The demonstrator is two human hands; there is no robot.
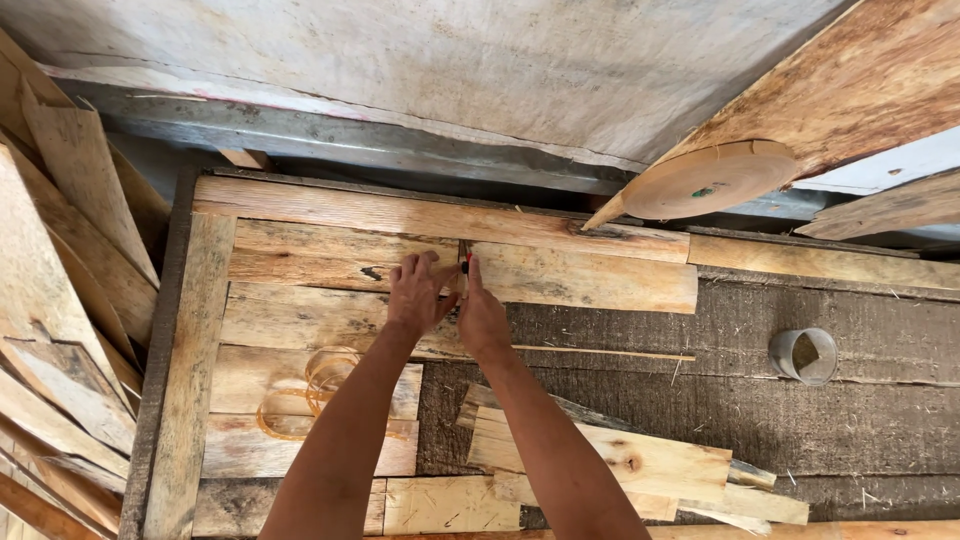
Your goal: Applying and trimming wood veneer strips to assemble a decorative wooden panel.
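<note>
Two hands are met at the joint of two planks (560, 277) near the bench (185, 400) top edge. Left hand (417, 293) is spread flat, fingers open, pressing the plank. Right hand (482, 318) is closed narrow on a small red marker (466, 262), tip approx. at the joint. For a clean mark, plank should be kept pinned w/ the flat hand.

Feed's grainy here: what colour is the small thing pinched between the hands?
Red, with a dark tip, held by both hands' fingers. Head view.
</note>
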